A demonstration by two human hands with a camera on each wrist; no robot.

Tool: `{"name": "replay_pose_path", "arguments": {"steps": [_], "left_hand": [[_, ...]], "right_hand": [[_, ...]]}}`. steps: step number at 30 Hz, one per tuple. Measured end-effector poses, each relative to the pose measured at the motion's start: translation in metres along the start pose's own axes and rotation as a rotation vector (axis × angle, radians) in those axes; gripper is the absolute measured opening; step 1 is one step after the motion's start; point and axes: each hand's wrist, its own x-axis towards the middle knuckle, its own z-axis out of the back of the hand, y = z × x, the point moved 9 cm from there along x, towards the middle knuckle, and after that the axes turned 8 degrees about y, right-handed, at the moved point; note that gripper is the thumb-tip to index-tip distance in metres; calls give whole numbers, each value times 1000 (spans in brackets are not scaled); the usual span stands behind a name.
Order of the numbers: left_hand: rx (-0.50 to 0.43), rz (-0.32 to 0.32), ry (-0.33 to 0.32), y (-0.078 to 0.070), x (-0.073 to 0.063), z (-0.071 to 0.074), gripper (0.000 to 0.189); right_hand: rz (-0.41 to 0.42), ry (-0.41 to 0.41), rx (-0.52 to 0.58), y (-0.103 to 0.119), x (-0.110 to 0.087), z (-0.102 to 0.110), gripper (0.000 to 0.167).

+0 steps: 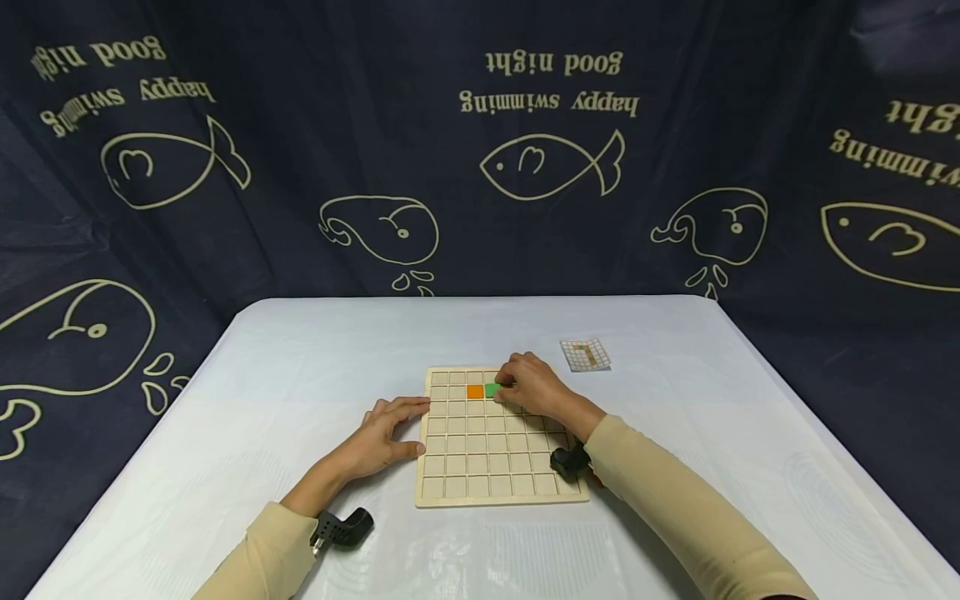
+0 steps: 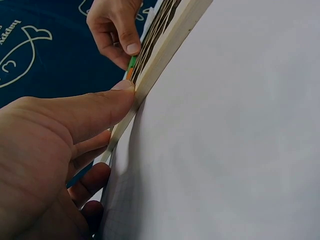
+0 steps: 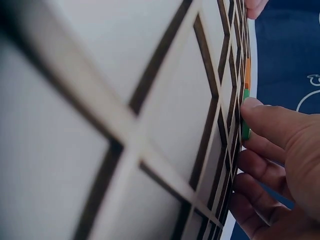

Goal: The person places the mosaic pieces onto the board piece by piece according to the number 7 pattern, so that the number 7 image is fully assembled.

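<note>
A wooden grid board (image 1: 477, 462) lies flat on the table, divided into square cells by raised ridges. In its second row from the far side are an orange square tile (image 1: 475, 392) and, just right of it, a green square tile (image 1: 491, 390). My right hand (image 1: 534, 385) pinches the green tile (image 3: 246, 131) between thumb and fingers at the board's surface; the hand partly hides it. My left hand (image 1: 378, 439) touches the board's left edge with the thumb and extended fingertips. The left wrist view shows that thumb against the board's pale rim (image 2: 165, 52).
A small card (image 1: 586, 355) printed with a grid and a coloured pattern lies beyond the board's far right corner. The white-covered table (image 1: 360, 350) meets a dark blue curtain (image 1: 450, 250) behind. Black wrist cameras hang at both wrists; the right forearm covers the board's right side.
</note>
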Motion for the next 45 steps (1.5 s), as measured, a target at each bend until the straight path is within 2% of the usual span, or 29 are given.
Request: {"name": "replay_pose_path", "arguments": {"steps": [23,39,45], "left_hand": [[-14,-10,3,-1,-1,-1,63],[-13,-11,4,0,0,-1,63],[-27,-9,-1,0,0,0,62]], "right_hand": [[-45,-2,39,-1,-1,0,30],[-48,-14,113,-2,-13,16,36],[-76,-22,165,-6,-20,24,35]]}}
